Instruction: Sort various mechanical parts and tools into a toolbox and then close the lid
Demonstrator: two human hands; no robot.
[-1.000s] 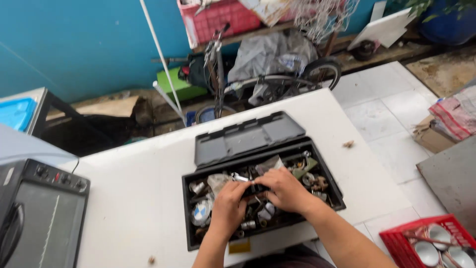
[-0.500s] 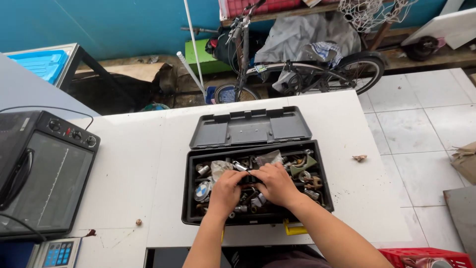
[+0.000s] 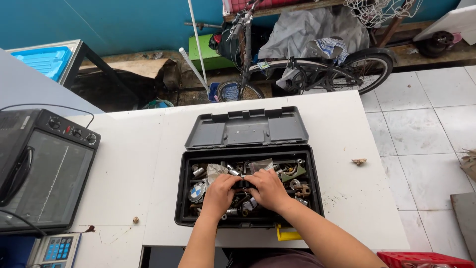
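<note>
A black plastic toolbox (image 3: 184,198) lies open on a white table (image 3: 134,164), its grey lid (image 3: 247,128) folded back. It is full of small metal parts, sockets and bolts (image 3: 292,178), with a round emblem piece (image 3: 197,192) at the left. My left hand (image 3: 220,191) and my right hand (image 3: 267,188) are both inside the box, side by side, fingers curled down among the parts at its middle. What the fingers grip is hidden.
A black toaster oven (image 3: 42,168) sits at the table's left, with a small scale with blue keys (image 3: 54,250) below it. A bicycle (image 3: 302,69) leans behind the table. A red crate (image 3: 426,259) is at lower right. A small scrap (image 3: 358,161) lies on the table.
The view has swung right and steadied, so the toolbox sits more central. Both hands stay inside the box, shifting slightly among the parts.
</note>
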